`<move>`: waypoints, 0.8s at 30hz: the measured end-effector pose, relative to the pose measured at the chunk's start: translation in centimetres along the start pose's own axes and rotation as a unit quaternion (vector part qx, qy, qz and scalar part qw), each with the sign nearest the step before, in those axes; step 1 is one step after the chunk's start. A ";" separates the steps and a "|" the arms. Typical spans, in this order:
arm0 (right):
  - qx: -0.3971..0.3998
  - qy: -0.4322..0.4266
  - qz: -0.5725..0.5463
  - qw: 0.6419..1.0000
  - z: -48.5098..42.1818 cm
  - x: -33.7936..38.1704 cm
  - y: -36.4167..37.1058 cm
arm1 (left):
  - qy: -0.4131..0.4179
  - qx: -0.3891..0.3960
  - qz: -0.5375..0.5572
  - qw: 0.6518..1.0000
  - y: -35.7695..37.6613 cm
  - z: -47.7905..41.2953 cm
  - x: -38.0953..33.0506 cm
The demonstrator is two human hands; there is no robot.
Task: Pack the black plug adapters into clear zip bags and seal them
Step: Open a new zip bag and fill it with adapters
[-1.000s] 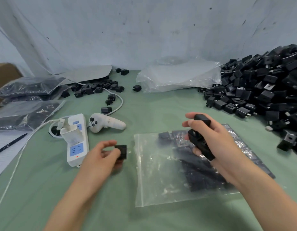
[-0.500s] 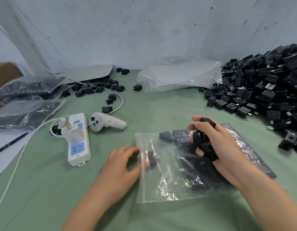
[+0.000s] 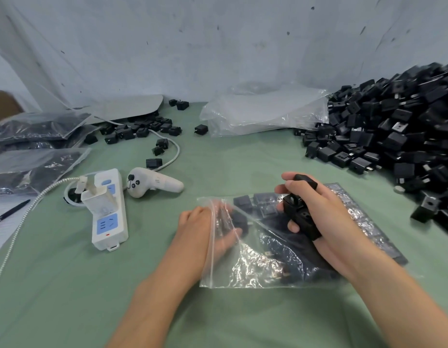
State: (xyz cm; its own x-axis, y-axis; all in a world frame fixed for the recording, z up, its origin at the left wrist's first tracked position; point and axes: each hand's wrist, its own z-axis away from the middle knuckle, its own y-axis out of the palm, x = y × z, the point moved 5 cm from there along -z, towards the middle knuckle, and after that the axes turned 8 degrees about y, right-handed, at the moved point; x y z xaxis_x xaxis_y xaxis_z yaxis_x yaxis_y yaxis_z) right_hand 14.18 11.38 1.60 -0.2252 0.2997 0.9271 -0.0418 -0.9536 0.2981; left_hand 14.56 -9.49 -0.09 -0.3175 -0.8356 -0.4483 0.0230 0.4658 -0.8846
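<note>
Inside bag (image 3: 258, 268), left hand (image 3: 199, 231), right hand (image 3: 327, 218) gripping adapters (image 3: 299, 212)

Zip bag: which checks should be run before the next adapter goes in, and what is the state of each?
1. Bag mouth open: ok, the left hand reaches in through it.
2. Left hand empty: cannot tell, an adapter sits by its fingers, blurred behind plastic.
3. Right hand grips its stack: ok, held over the bag.
4. Bag rests on the table: ok.
5. Bag sealed: not ok, not yet zipped.
6. More adapters available: ok, pile at right.
</note>
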 end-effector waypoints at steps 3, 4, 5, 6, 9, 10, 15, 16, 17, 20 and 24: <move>0.000 0.000 -0.002 1.000 -0.1 0.1 0.0 | -0.018 -0.020 0.024 0.999 0.2 -0.2 -0.1; -0.001 0.000 -0.002 1.000 -0.1 0.1 0.0 | -0.022 -0.034 0.035 0.999 0.3 -0.2 -0.2; -0.001 0.000 -0.003 1.000 -0.1 0.1 0.0 | -0.021 -0.050 0.043 0.998 0.3 -0.1 -0.3; -0.002 0.000 -0.005 1.000 -0.1 0.1 0.0 | -0.017 -0.066 0.050 0.996 0.3 0.0 -0.4; -0.003 0.002 -0.009 1.000 -0.1 0.2 0.0 | 0.002 -0.091 0.042 0.995 0.2 0.1 -0.5; -0.004 0.002 -0.008 1.000 -0.1 0.2 0.0 | 0.004 -0.090 0.034 0.995 0.3 0.1 -0.5; -0.006 0.004 -0.005 1.000 -0.1 0.3 0.1 | 0.036 -0.076 -0.027 0.996 0.3 0.1 -0.6; -0.008 0.004 -0.006 1.000 0.0 0.4 0.0 | 0.035 -0.078 -0.032 0.996 0.3 0.2 -0.6; -0.009 0.004 -0.007 1.000 0.0 0.4 0.1 | 0.029 -0.081 -0.032 0.996 0.4 0.2 -0.5; -0.003 -0.001 -0.007 1.000 0.1 0.5 0.2 | 0.020 -0.098 -0.028 0.995 0.4 0.4 -0.6; 0.014 -0.025 0.025 0.999 0.3 0.6 0.4 | 0.029 -0.064 -0.035 0.997 -0.5 0.6 -0.5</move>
State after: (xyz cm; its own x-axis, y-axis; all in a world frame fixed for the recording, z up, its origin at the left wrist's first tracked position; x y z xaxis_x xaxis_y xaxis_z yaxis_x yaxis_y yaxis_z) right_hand 14.31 11.21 2.37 -0.1772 0.2535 0.9510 -0.0043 -0.9665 0.2568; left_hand 15.26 -9.48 0.49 -0.3680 -0.8508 -0.3751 -0.1218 0.4441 -0.8877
